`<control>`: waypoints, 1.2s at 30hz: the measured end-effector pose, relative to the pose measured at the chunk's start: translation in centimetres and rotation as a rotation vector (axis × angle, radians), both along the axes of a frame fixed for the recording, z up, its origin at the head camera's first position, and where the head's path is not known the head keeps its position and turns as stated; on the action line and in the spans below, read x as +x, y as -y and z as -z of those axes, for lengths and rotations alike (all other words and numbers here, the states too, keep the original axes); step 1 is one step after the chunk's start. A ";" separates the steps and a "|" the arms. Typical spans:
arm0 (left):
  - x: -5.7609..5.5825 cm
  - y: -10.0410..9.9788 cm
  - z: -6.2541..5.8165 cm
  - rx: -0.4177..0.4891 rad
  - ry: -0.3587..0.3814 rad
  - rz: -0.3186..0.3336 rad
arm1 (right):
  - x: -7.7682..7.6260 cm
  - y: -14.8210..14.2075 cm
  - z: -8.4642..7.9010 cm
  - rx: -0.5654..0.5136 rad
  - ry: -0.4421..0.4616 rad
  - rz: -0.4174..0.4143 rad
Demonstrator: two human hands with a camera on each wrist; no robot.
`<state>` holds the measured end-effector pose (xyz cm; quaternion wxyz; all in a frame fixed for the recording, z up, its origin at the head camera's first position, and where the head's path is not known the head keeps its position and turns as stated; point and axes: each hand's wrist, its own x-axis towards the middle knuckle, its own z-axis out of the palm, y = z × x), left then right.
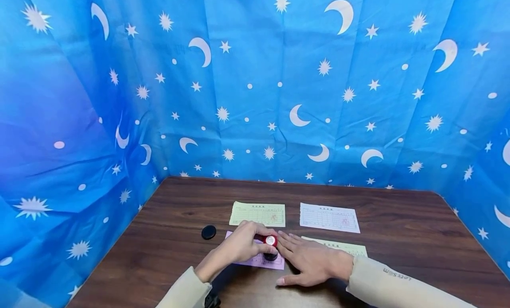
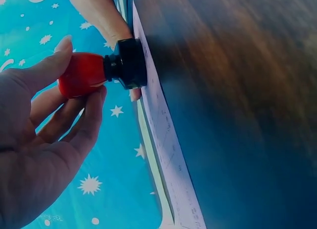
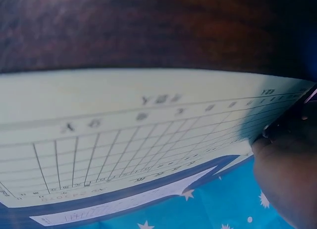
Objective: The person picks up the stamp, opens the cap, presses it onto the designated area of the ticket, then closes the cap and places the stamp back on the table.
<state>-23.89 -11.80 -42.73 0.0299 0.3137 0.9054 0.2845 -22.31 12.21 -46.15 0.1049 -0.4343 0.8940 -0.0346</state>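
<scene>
My left hand (image 1: 242, 244) pinches the red handle of a stamp (image 2: 83, 74) between thumb and fingers. The stamp stands upright, its black base meeting a pink printed slip (image 1: 275, 263) on the table. To the right, my right hand (image 1: 312, 258) lies palm down with fingers stretched out, the fingertips at the slip's right edge beside the stamp. Its forearm and hand partly cover a pale green slip (image 1: 356, 250), which the right wrist view shows close up as a printed grid. The stamp's face is hidden against the paper.
A round black cap (image 1: 209, 232) lies left of the pink slip. Farther back are another green slip (image 1: 256, 214) and a white slip (image 1: 330, 217), both with red marks. A blue star-and-moon curtain (image 1: 255, 86) surrounds the dark wooden table (image 1: 167, 241).
</scene>
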 end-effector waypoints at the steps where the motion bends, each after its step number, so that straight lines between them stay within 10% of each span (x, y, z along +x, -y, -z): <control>1: 0.0 -0.1 0.0 -0.006 0.002 -0.002 | 0.0 0.0 0.0 0.001 0.002 0.000; 36: 0.3 0.2 0.3 -0.006 0.047 -0.001 | 0.3 0.3 0.4 0.003 -0.005 0.001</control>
